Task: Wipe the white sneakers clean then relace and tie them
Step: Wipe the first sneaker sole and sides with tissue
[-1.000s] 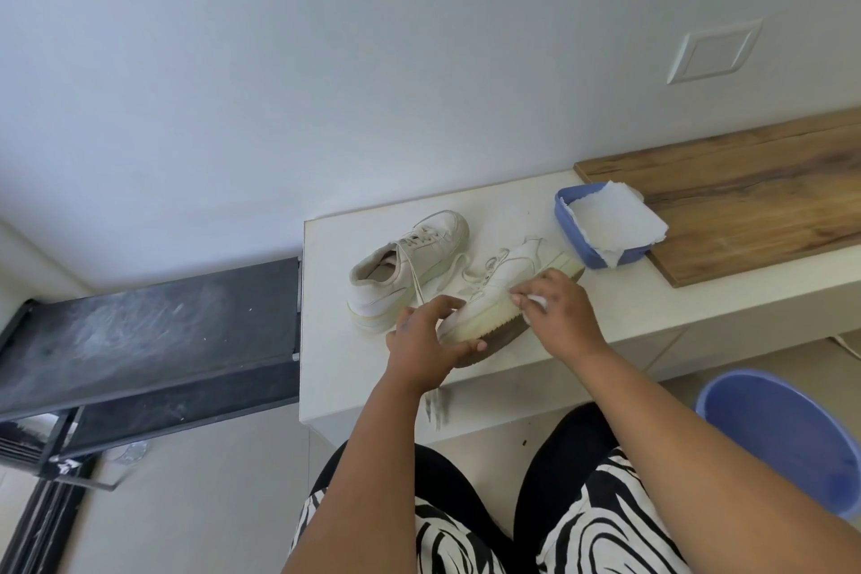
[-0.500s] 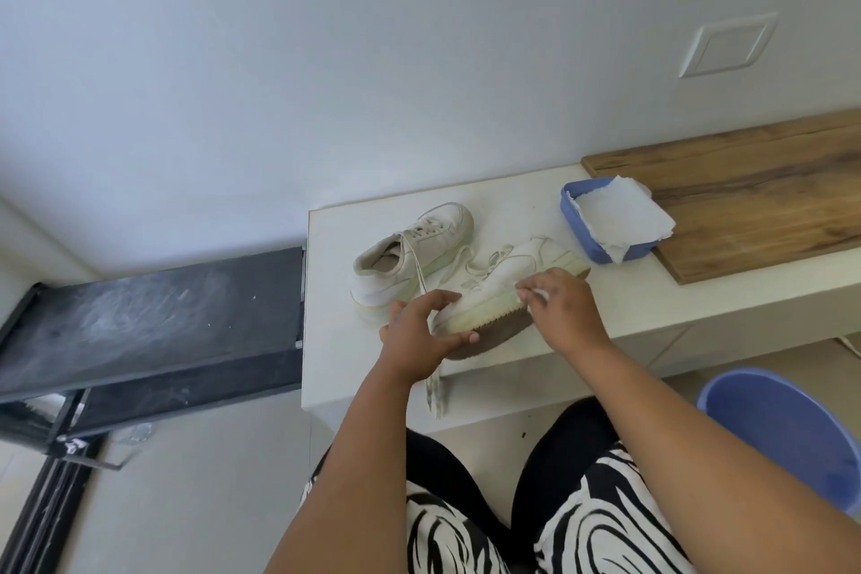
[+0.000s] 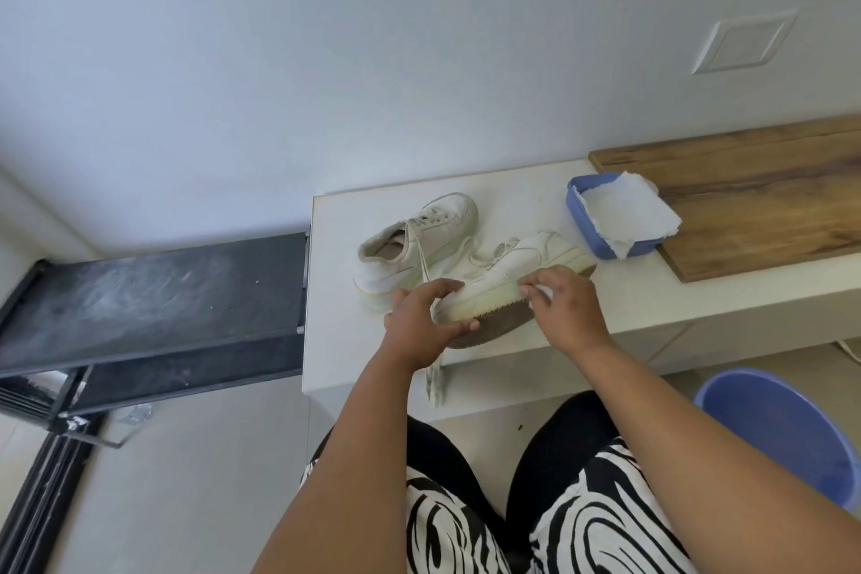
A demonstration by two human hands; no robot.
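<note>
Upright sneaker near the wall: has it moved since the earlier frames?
No. The upright sneaker keeps its spot between the counter's left edge and the blue tub; only the camera shifted.

The left hand (image 3: 419,322) is covering the heel of the near sneaker (image 3: 512,275), and the wipe (image 3: 546,292) is mostly hiding under the right hand (image 3: 566,310). The bucket (image 3: 782,429) and wooden board (image 3: 764,191) are getting cut off at the right edge.
</note>
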